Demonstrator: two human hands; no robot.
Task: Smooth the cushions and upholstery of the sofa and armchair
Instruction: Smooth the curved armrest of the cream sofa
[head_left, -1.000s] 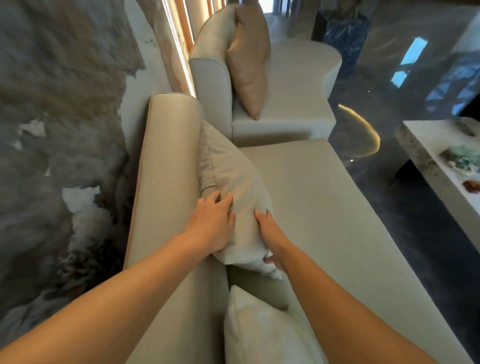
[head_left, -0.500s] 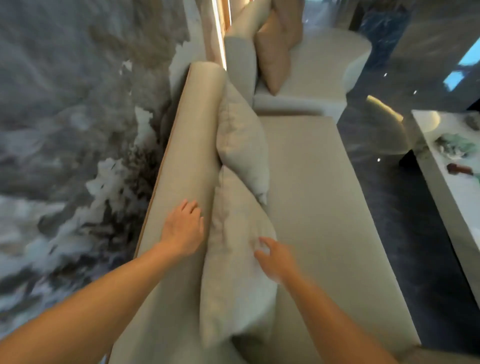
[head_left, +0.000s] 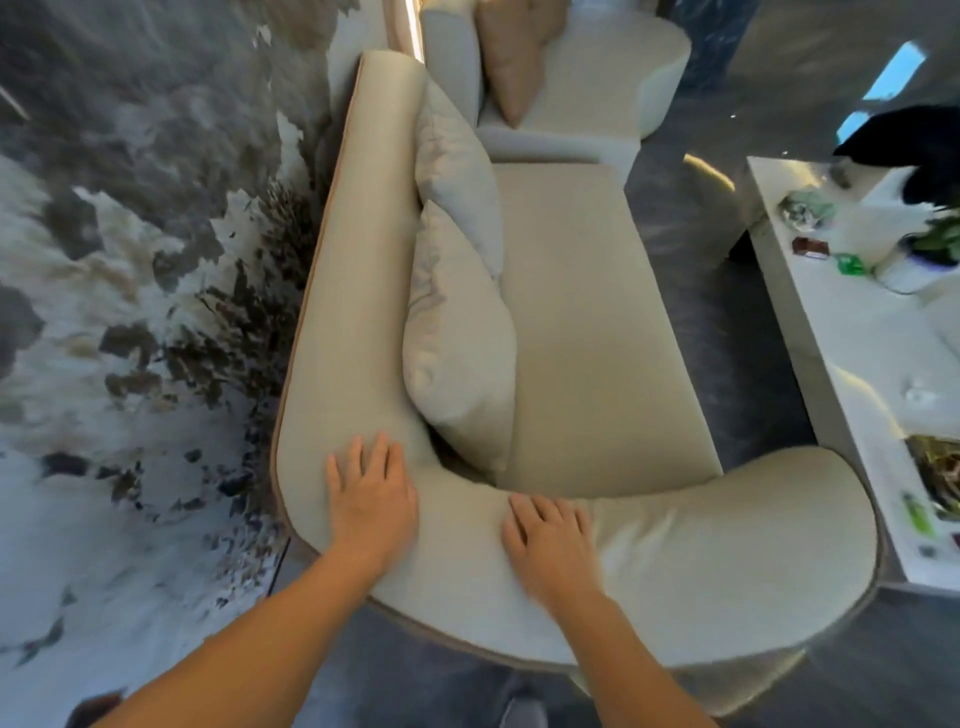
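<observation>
A beige sofa (head_left: 587, 322) runs away from me, its backrest along the wall on the left and its curved armrest (head_left: 717, 545) nearest me. Two beige cushions lean on the backrest: a near cushion (head_left: 462, 358) and a far cushion (head_left: 457, 171). My left hand (head_left: 371, 493) lies flat, fingers spread, on the corner where backrest meets armrest. My right hand (head_left: 548, 540) lies flat on the armrest top, slightly blurred. Neither hand holds anything. Beyond the sofa stands a cream armchair (head_left: 597, 88) with a tan cushion (head_left: 506, 62).
A marbled grey and white wall (head_left: 130, 260) is close on the left. A white coffee table (head_left: 857, 332) with small objects stands right of the sofa, across a strip of dark glossy floor (head_left: 727, 322). A black and white animal (head_left: 914, 156) is at the table's far end.
My view has pulled back toward the sofa's near end. Both hands left the cushions and came down onto the corner and armrest. The near cushion now leans on the backrest untouched.
</observation>
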